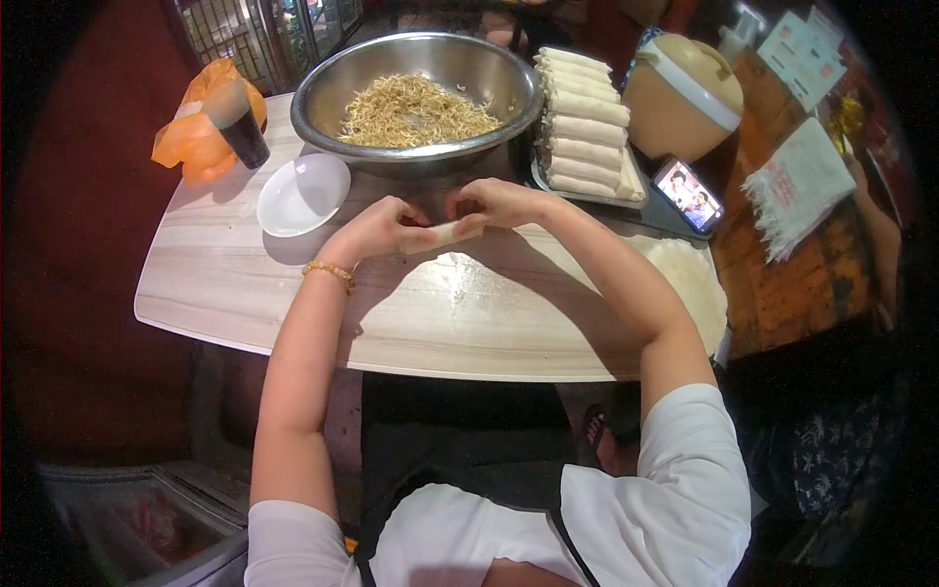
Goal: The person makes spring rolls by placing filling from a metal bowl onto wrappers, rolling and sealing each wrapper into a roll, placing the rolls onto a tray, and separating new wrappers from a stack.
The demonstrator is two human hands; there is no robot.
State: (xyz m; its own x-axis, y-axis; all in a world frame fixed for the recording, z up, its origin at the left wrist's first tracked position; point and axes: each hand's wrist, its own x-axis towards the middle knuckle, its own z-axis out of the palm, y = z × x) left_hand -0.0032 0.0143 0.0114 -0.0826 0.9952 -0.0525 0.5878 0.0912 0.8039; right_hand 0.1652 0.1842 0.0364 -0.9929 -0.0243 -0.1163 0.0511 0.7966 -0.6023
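Between my two hands, just in front of the metal bowl, is a pale spring roll (442,236). My left hand (389,227) grips its left end, fingers curled round it, and a beaded bracelet circles that wrist. The right end is pinched by my right hand (494,206). Bean sprout filling (416,110) lies in the large metal bowl (323,137). Finished rolls (584,127) are stacked in rows on a tray (597,201) at the right. A pile of round wrappers (688,284) lies by my right forearm.
A white bowl (304,196) stands left of my hands, with a dark drink in a cup (240,132) and an orange plastic bag (196,142) behind it. A lit phone (689,196), a tan lidded container (685,98) and a fringed cloth (797,186) are at the right.
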